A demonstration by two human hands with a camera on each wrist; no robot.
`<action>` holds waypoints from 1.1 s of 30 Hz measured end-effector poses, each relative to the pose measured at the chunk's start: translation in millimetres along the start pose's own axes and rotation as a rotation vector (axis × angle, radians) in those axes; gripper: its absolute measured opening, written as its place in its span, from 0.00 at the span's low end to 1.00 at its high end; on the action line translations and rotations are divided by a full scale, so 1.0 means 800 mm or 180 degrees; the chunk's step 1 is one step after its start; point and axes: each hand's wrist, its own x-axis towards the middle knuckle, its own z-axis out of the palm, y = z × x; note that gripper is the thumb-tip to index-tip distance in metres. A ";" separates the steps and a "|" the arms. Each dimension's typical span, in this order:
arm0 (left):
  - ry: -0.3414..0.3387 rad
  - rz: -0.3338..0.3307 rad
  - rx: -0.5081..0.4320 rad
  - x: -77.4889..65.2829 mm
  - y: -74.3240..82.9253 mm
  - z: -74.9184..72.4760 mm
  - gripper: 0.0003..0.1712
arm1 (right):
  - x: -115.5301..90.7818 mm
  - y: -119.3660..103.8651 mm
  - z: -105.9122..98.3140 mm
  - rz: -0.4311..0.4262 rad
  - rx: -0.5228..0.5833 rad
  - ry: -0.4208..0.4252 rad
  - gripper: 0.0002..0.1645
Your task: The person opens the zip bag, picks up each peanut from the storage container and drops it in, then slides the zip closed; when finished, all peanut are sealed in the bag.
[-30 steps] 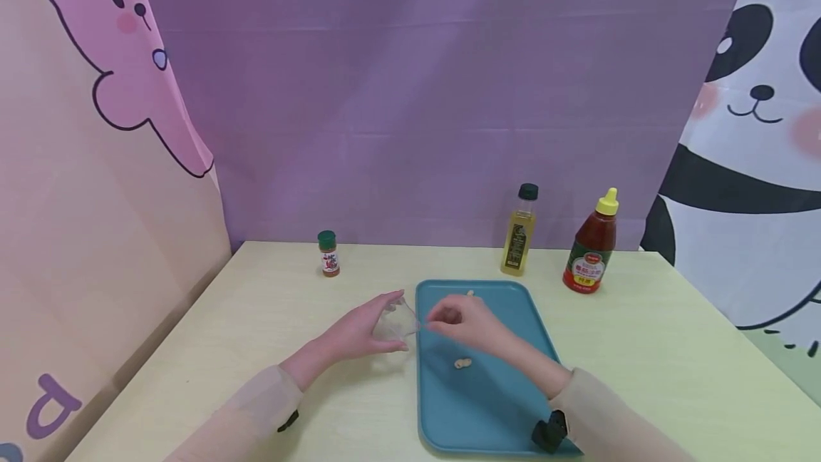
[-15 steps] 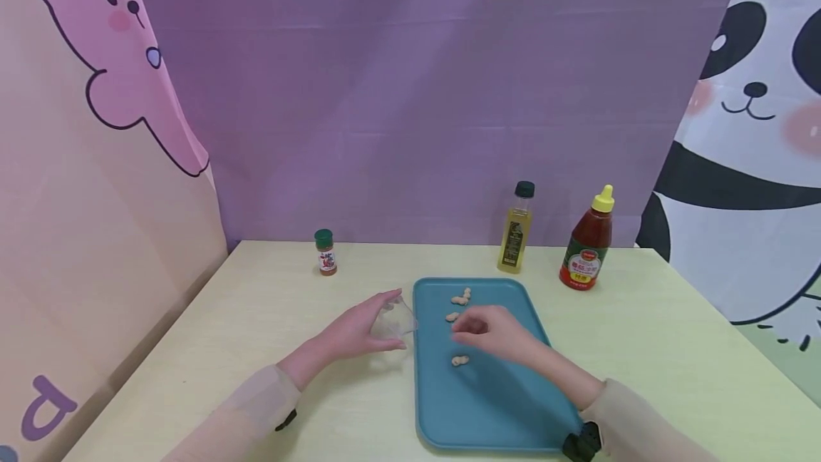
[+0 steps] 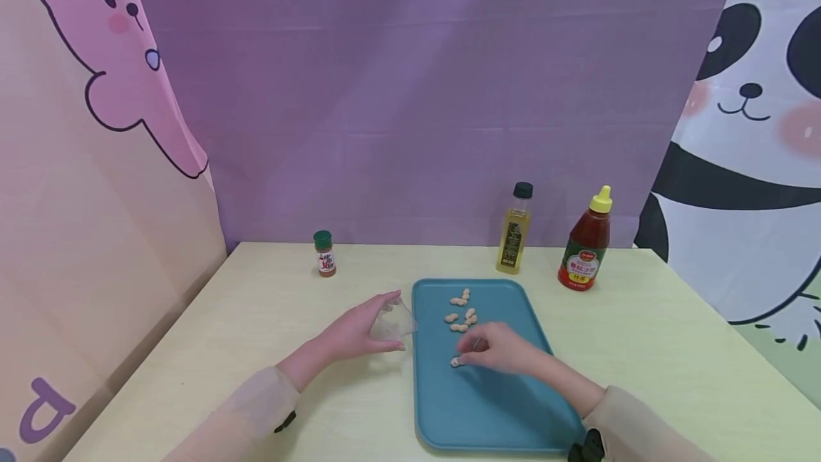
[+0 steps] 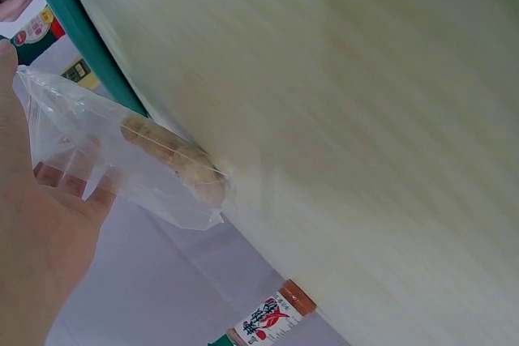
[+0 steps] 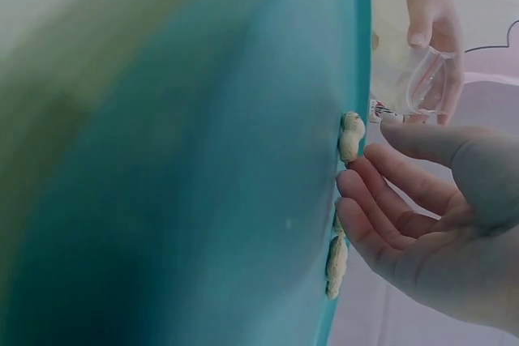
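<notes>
My left hand (image 3: 351, 328) holds a clear plastic zip bag (image 3: 396, 319) just left of the blue tray (image 3: 487, 416), its thumb and fingers spread around the opening. Inside the bag, the left wrist view shows an unshelled peanut (image 4: 174, 160), perhaps more than one. Over the tray, my right hand (image 3: 503, 349) is at a single peanut (image 3: 456, 362). In the right wrist view its fingertips lie close beside this peanut (image 5: 350, 137), with the thumb apart from the fingers and nothing pinched. Several more peanuts (image 3: 459, 328) lie farther back on the tray.
At the table's back left stands a small spice jar (image 3: 325, 255) with a green lid. Behind the tray is an oil bottle (image 3: 513, 237), and to its right a ketchup bottle (image 3: 584, 255) with a yellow cap. A purple cloth (image 3: 385, 127) hangs behind the table.
From beside the bag's opening, my right hand has moved right and then nearer, down to the single peanut. The peanuts farther back have come into view. My left hand stays with the bag.
</notes>
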 end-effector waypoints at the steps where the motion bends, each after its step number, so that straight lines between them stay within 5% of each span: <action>1: -0.0004 -0.0003 -0.0004 0.000 0.000 0.000 0.52 | 0.000 0.001 0.001 0.0008 0.0006 0.0003 0.11; 33: -0.0034 -0.0081 -0.0083 0.000 0.001 0.001 0.52 | -0.007 0.005 0.005 0.0061 0.0072 -0.0133 0.06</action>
